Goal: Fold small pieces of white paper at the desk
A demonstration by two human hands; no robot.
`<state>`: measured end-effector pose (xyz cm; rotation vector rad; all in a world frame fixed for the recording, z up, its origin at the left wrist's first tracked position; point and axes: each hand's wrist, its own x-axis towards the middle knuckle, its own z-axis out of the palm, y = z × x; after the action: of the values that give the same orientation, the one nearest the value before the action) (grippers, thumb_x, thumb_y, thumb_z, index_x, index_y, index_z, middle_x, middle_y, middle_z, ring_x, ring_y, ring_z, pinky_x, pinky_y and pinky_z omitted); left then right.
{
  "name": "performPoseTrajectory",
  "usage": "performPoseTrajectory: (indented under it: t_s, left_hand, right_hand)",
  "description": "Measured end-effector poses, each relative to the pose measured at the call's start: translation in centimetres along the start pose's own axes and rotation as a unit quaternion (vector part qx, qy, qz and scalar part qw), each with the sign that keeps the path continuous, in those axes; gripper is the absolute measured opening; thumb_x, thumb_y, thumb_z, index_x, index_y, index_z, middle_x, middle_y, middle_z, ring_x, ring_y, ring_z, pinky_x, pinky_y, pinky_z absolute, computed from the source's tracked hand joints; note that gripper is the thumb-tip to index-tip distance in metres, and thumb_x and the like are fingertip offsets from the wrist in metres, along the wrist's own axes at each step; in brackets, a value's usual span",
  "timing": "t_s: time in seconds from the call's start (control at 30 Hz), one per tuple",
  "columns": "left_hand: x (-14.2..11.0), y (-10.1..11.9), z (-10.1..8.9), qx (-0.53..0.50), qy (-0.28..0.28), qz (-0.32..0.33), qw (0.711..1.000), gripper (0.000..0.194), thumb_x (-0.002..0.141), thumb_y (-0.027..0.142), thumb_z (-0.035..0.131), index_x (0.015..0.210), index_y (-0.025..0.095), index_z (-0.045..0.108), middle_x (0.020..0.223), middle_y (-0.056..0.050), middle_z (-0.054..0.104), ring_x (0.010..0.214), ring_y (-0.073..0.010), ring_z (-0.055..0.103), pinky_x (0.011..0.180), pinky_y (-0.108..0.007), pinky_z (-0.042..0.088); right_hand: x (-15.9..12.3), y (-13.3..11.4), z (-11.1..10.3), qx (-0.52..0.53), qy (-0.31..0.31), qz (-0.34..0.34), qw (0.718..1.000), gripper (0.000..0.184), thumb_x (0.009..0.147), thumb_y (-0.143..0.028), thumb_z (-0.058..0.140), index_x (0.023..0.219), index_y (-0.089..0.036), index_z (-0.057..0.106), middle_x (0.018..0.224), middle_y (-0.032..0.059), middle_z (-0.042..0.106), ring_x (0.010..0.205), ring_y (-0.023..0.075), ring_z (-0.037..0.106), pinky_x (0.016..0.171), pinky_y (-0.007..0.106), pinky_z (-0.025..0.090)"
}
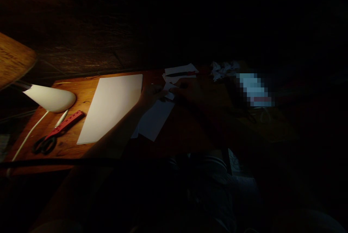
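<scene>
Between both hands is a small piece of white paper (170, 87), raised a little over the table. My left hand (150, 93) is closed on its left side, and my right hand (187, 89) pinches its right side. Dim light hides most of the fingers. Below the hands lies a larger loose paper sheet (156, 120). Behind them are cut paper strips (179, 69) with a dark, slim tool on top, its kind hard to make out. A big stack of white paper (114, 104) sits to the left of my left hand.
On the left of the wooden table (89, 91) stand a white lamp base (56, 98) with its cord, and scissors (46, 144) beside a red perforated strip (69, 122). Crumpled paper (224, 69) lies at the back right, near a blurred bright screen (254, 89).
</scene>
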<state>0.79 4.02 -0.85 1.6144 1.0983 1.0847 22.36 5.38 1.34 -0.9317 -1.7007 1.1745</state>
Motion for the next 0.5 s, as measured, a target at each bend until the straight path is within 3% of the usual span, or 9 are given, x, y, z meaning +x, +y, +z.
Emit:
performPoseTrajectory:
  t_s: [0.13,0.27,0.43,0.5]
  left_hand:
    - [0.1,-1.1,0.2,-0.012,-0.006,-0.017,1.0,0.043,0.079,0.055,0.084,0.07,0.015,0.07,0.064,-0.01,0.072,0.054,-0.021,0.071,0.048,-0.032,0.061]
    - [0.3,-1.9,0.4,-0.024,-0.02,0.0,1.0,0.04,0.076,0.052,0.085,0.072,0.016,0.069,0.063,-0.007,0.069,0.055,-0.018,0.069,0.048,-0.028,0.057]
    - [0.1,-0.4,0.3,0.044,-0.001,0.059,0.997,0.036,0.079,0.044,0.082,0.064,0.017,0.063,0.053,0.003,0.051,0.046,-0.0076,0.047,0.041,-0.02,0.034]
    - [-0.1,0.3,0.3,0.058,0.002,0.062,0.996,0.036,0.08,0.043,0.081,0.064,0.017,0.063,0.055,0.002,0.053,0.049,-0.0078,0.048,0.044,-0.021,0.035]
  right_hand:
    - [-0.2,-0.4,0.0,0.023,0.004,0.007,1.0,0.038,0.074,-0.051,0.08,0.068,-0.019,0.061,0.07,0.0014,0.063,0.068,0.0142,0.054,0.059,0.028,0.044]
    - [-0.1,-0.2,-0.1,0.005,-0.018,-0.012,1.0,0.031,0.078,-0.048,0.077,0.075,-0.018,0.069,0.077,0.0034,0.069,0.073,0.0163,0.059,0.063,0.029,0.047]
    - [0.3,1.0,0.0,-0.046,-0.051,-0.055,0.996,0.029,0.081,-0.046,0.076,0.083,-0.017,0.072,0.079,0.003,0.07,0.073,0.0158,0.06,0.064,0.028,0.045]
    - [0.4,1.4,0.2,-0.053,-0.049,-0.065,0.995,0.029,0.081,-0.045,0.076,0.083,-0.016,0.071,0.08,0.0028,0.07,0.072,0.0149,0.059,0.065,0.027,0.045]
